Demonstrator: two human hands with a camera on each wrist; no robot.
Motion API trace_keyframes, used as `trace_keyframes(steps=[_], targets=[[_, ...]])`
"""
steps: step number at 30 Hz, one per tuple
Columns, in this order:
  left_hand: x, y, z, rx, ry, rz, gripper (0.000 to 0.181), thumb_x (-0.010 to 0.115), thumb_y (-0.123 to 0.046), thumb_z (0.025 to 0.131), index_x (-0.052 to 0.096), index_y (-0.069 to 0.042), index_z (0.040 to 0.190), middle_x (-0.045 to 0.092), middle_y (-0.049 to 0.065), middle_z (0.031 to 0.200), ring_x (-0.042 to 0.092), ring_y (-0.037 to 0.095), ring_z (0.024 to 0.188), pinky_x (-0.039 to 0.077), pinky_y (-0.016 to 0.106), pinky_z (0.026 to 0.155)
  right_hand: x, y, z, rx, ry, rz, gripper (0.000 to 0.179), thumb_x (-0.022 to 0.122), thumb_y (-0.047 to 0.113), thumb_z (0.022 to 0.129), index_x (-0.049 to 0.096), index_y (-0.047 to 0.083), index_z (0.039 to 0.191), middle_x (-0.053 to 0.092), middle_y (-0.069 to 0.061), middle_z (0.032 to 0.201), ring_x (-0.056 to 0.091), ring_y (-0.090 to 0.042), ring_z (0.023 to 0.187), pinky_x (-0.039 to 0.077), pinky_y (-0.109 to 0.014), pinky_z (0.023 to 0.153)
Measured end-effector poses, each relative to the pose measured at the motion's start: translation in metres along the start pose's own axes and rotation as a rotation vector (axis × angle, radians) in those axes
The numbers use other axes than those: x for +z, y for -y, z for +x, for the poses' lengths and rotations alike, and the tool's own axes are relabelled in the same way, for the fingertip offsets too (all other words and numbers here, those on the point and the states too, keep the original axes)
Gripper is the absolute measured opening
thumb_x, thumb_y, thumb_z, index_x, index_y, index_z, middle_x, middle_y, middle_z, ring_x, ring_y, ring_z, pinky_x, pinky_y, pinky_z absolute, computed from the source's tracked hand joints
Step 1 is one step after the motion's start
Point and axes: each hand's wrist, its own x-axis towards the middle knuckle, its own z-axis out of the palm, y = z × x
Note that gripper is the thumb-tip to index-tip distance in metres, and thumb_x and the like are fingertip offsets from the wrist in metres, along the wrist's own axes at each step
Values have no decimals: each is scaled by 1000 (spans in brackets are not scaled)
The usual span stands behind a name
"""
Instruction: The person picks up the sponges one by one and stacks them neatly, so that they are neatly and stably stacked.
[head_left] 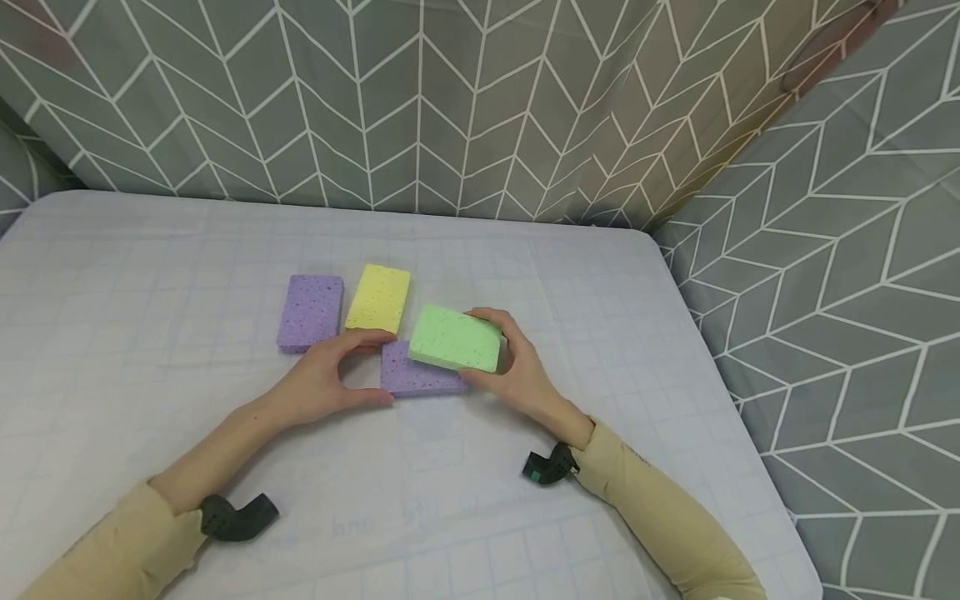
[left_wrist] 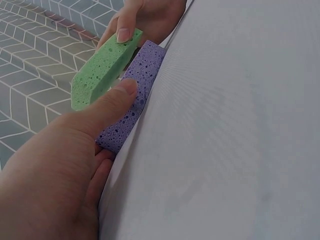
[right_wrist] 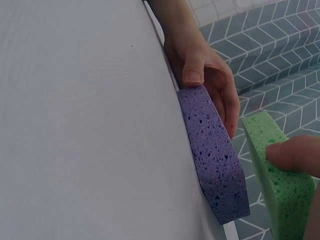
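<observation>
In the head view, my right hand (head_left: 517, 367) grips a green sponge (head_left: 453, 337) between thumb and fingers, tilted above the right part of a purple sponge (head_left: 405, 379). That purple sponge lies flat on the table. My left hand (head_left: 322, 379) spans its left end, thumb at the near edge and fingers at the far edge. From the left wrist, the left thumb lies against the purple sponge (left_wrist: 142, 75), and a gap shows between it and the green sponge (left_wrist: 102, 70). The right wrist view shows the left hand (right_wrist: 200, 65) at the far end of the purple sponge (right_wrist: 212, 155).
A second purple sponge (head_left: 311, 312) lies behind the left hand. Beside it, a yellow sponge (head_left: 378, 298) is close to the left fingertips. A white cloth covers the table (head_left: 187, 250), and patterned curtains (head_left: 450, 108) hang along its back and right edges.
</observation>
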Motion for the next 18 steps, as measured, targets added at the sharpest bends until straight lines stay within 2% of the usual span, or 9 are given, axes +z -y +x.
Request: trace_keyframes(steps=[6,9,13,16,18], targets=[[0,1,0,8,1,-3,80,90,-42,71,56,-20,140,58,-4,140,56,17,128,42,42,111,6,5,2,-13,33,18,79,78,-6,77,42,10,146,48,-9,147,43,-24,136,24,-47,120],[1,1,1,15,-3,-5,81,90,-42,70,55,-20,140,58,-5,140,56,16,128,42,40,111,8,21,3,-7,47,26,75,77,-7,77,43,2,144,48,-15,145,44,-25,135,26,-47,120],[1,1,1,20,-8,-7,81,90,-41,70,55,-20,140,58,-5,140,57,16,127,43,38,110,11,21,6,-27,61,23,73,78,-3,79,44,5,143,49,-11,145,44,-22,136,26,-45,121],[0,1,1,15,-5,-13,82,90,-41,70,55,-19,140,58,-4,140,58,16,127,43,38,110,13,6,7,-57,73,17,75,80,-1,79,44,12,144,50,-5,145,43,-21,137,25,-44,122],[0,1,1,11,-2,-17,82,90,-42,70,54,-18,141,58,-4,141,58,17,127,44,39,110,14,6,8,-58,85,16,75,80,1,78,45,13,144,50,-4,145,42,-19,138,25,-44,122]])
